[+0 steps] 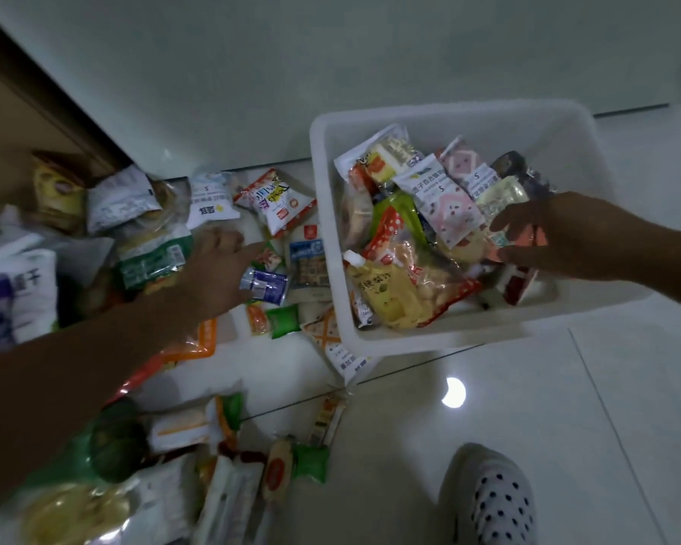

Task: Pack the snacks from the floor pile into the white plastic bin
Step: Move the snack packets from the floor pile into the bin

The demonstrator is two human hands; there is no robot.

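The white plastic bin point(429, 338) stands on the floor at the right, holding several snack packs, among them a yellow spouted pouch point(382, 293) and a pink-and-white packet point(451, 208). The floor pile point(142, 245) spreads to its left. My left hand point(217, 269) reaches into the pile, thumb and fingers closing around a small blue packet point(266, 285). My right hand point(547, 234) hovers over the bin's right side with fingers spread. An orange wrapper point(527, 234) shows between those fingers; whether the hand touches it is unclear.
More packs lie near me at the bottom left, including a green pouch point(309, 462) and a long bar point(327, 420). A wall runs behind the bin and a brown door frame point(44, 88) stands at the left. My spotted slipper point(496, 501) is at the bottom right.
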